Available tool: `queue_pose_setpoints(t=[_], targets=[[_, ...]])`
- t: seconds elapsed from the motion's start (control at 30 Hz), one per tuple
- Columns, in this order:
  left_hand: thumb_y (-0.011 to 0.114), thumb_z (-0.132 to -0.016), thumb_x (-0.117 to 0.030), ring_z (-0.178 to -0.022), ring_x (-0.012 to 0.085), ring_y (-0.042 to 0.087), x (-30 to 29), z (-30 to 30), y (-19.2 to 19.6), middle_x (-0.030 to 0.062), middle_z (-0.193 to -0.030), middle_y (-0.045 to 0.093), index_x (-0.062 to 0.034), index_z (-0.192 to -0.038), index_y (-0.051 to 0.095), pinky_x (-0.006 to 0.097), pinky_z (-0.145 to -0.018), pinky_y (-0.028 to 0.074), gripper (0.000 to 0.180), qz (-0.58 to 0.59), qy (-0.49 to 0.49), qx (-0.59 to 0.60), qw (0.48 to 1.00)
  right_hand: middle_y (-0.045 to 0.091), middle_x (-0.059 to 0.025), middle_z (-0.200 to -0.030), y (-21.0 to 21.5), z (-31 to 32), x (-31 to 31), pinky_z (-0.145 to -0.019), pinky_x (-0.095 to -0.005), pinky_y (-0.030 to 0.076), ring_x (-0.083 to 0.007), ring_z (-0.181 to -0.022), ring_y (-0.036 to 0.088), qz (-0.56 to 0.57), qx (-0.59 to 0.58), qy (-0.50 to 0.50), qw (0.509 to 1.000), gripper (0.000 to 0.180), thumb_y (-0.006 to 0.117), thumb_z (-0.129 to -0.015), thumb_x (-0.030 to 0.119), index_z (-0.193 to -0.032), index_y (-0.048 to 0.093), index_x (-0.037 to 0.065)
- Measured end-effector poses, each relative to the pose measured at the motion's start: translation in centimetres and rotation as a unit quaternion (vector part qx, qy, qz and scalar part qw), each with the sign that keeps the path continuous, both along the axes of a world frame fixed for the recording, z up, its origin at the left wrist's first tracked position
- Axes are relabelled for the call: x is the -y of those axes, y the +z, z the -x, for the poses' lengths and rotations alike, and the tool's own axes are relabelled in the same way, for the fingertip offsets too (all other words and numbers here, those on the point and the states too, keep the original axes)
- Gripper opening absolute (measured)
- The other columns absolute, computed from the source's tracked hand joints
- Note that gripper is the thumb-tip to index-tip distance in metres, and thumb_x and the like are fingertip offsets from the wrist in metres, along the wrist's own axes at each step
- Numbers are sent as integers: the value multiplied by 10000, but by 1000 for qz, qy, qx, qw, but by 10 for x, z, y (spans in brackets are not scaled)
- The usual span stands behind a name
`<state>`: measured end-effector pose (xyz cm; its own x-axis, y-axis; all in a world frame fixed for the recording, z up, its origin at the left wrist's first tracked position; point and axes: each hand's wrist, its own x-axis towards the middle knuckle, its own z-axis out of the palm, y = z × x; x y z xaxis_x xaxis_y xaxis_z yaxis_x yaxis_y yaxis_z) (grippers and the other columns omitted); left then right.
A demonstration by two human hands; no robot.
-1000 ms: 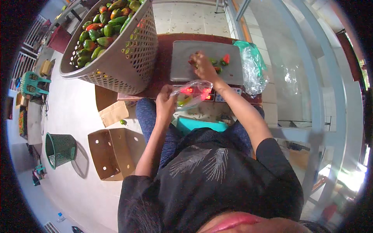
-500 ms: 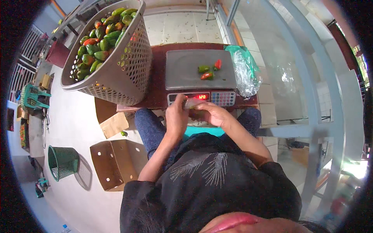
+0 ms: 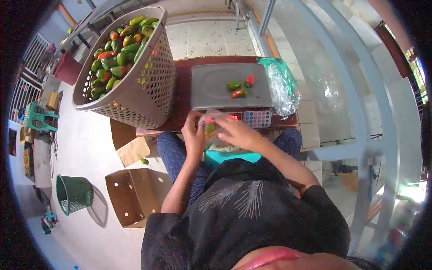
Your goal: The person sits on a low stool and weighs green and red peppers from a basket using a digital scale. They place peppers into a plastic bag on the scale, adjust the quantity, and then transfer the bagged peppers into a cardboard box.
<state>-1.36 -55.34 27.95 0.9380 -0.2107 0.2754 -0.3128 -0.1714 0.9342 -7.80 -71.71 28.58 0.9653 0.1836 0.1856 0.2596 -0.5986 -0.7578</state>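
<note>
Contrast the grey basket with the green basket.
The grey basket stands on the table; the green basket is on the floor. The grey basket is heaped with peppers; the green basket shows none. Both have perforated sides.

Floor, left: green mesh basket (image 3: 74,195), open cardboard box (image 3: 123,198) with round holes just right of it. Farther back on the left: green plastic chair (image 3: 39,116), dark red bin (image 3: 67,69). Right side: blue-grey framed glass partition (image 3: 342,152)
</note>
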Motion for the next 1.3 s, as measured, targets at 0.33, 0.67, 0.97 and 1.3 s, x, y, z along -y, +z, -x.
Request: queue_pose_setpoints(t=[0.33, 0.67, 0.97, 1.3], targets=[[520, -855, 1, -721, 88, 544, -17, 7, 4, 50, -788, 569, -1, -912, 547, 245, -571, 449, 63, 20, -27, -107, 994, 201, -268, -1486, -38, -82, 110, -1082, -472, 301, -416, -1357, 268, 285, -18, -263, 922, 677, 837, -619, 356, -1217, 580, 172], [548, -831, -9, -648, 120, 544, -18, 6, -17, 77, -747, 580, 32, -902, 545, 285, -542, 450, 82, -19, -10, 0, 1000, 477, -203, -1125, -96, -105, 143, -902, -449, 442, -380, -1054, 516, 168, 102, -255, 947, 506, 800, -671, 333, -1062, 668, 41], [538, -853, -8, -631, 83, 538, -9, 13, 10, 27, -746, 559, 0, -893, 563, 243, -521, 450, 48, 13, -33, -103, 994, 481, -218, -1182, -85, -94, 155, -920, -423, 452, -363, -1065, 526, 163, 84, -199, 963, 420, 800, -687, 269, -1022, 684, 44], [575, -831, -43, -731, 135, 553, 5, -8, 6, 108, -762, 608, 38, -900, 571, 288, -714, 462, 106, -18, -4, -103, 994, 567, -135, -1243, -54, -55, 157, -827, -367, 513, -264, -971, 626, -522, -48, -112, 845, 502, 716, -809, 378, -1182, 588, 68]])
